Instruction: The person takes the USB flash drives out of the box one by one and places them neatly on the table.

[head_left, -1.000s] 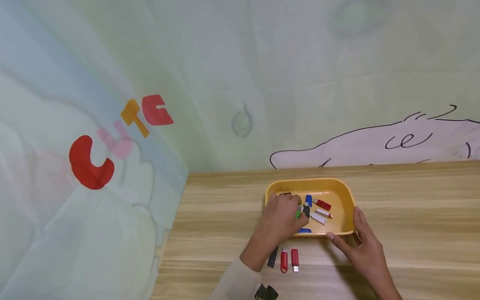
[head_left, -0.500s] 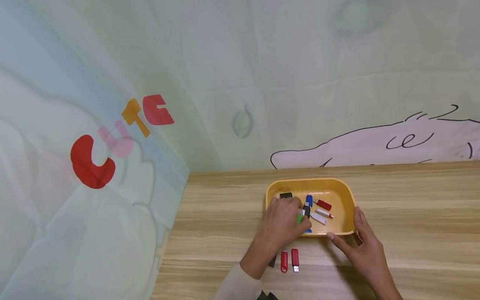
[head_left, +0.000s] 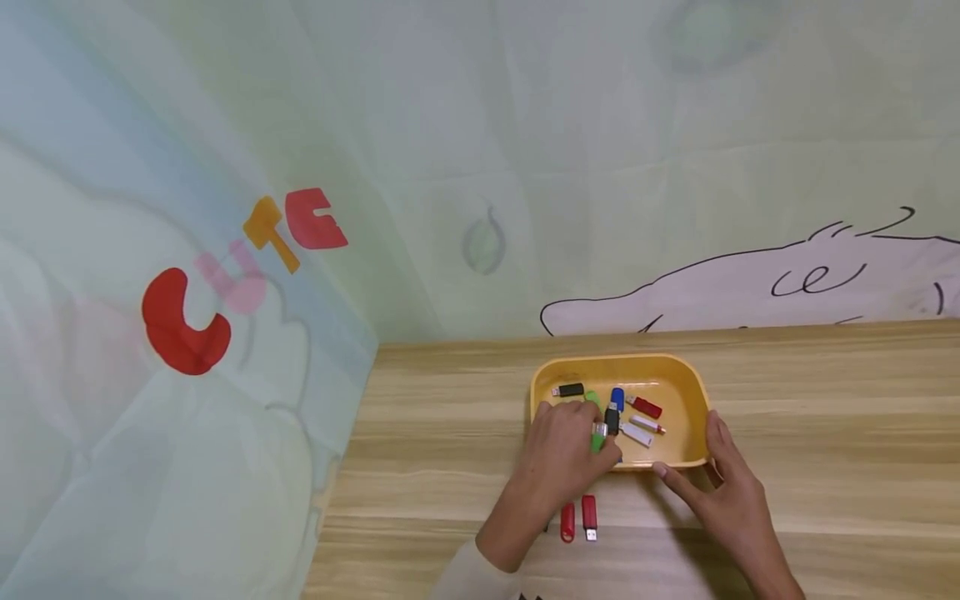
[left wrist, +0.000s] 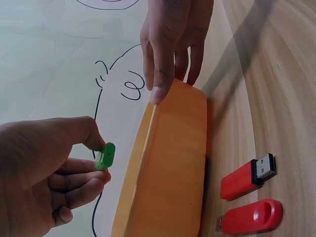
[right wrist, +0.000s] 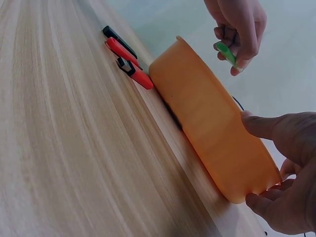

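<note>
My left hand [head_left: 558,458] pinches a green USB flash drive [head_left: 597,439] between thumb and fingers, above the left part of a yellow plastic tray [head_left: 684,417]. In the left wrist view the green drive [left wrist: 105,156] shows end-on, over the tray's rim. My right hand [head_left: 731,492] grips the tray's near right corner, thumb at the front rim and fingers along the side. Inside the tray lie a black drive [head_left: 572,390], a blue-capped one [head_left: 617,398], a red one [head_left: 645,407], white ones [head_left: 637,434] and another green piece [head_left: 592,397], partly covered.
On the wooden table [head_left: 862,458] before the tray, two red flash drives [head_left: 589,512] lie side by side. A black drive [right wrist: 120,42] lies beside them, mostly hidden from the head view by my left arm. A printed wall sheet [head_left: 465,167] rises behind the table.
My left hand has lifted slightly and drawn toward me with the green flash drive, uncovering the black drive at the tray's back left. The right hand and tray stay put.
</note>
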A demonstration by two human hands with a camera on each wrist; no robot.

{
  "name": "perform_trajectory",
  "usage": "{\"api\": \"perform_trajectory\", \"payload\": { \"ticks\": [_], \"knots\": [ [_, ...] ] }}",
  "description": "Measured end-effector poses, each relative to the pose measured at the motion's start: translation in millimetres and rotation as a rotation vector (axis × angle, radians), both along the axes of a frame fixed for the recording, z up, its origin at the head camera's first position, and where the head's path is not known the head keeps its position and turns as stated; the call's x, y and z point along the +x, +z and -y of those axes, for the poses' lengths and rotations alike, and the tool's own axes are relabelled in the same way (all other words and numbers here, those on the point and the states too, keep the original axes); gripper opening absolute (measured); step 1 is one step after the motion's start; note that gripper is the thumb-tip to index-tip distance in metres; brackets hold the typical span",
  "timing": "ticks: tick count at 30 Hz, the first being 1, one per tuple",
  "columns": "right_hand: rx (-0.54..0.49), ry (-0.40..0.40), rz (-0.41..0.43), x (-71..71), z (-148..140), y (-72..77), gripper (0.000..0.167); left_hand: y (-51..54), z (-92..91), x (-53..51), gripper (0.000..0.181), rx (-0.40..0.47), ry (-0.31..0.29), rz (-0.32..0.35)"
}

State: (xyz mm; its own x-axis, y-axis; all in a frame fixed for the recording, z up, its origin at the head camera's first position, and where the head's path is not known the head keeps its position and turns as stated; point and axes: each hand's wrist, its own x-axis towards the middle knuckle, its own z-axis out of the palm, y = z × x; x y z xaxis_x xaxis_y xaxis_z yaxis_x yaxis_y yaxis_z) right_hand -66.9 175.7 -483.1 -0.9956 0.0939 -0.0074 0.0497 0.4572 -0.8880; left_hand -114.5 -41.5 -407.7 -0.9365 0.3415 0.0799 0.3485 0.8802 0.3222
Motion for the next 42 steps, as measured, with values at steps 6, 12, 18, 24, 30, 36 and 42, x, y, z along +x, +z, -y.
{"api": "perform_trajectory", "payload": {
  "ticks": [6, 12, 18, 24, 30, 36, 42],
  "knots": [
    [0.019, 0.004, 0.010, -2.2, 0, 0.8, 0.108, 0.4, 2.0, 5.6, 0.024, 0.036, 0.021, 0.034],
    [0.038, 0.005, 0.036, -2.1, -1, 0.5, 0.110, 0.2, 3.3, 10.5, 0.022, 0.053, 0.025, 0.052],
    [0.031, 0.003, 0.033, 0.0, -1, 1.0, 0.109, -1.9, 5.9, 12.6, 0.024, 0.053, 0.022, 0.041],
    [0.039, -0.004, 0.037, -1.0, 0, 0.3, 0.110, -3.4, 7.1, 15.3, 0.026, 0.046, 0.040, 0.046],
    [0.036, -0.011, 0.047, -1.2, 0, 0.7, 0.111, -5.4, 7.4, 18.6, 0.024, 0.042, 0.045, 0.072],
    [0.053, -0.023, 0.060, -0.2, 0, 0.9, 0.110, -7.9, 7.6, 24.5, 0.024, 0.052, 0.025, 0.054],
    [0.038, -0.015, 0.040, -0.3, 0, -0.4, 0.110, -13.3, 6.7, 31.1, 0.021, 0.065, -0.007, 0.008]
  ]
}}
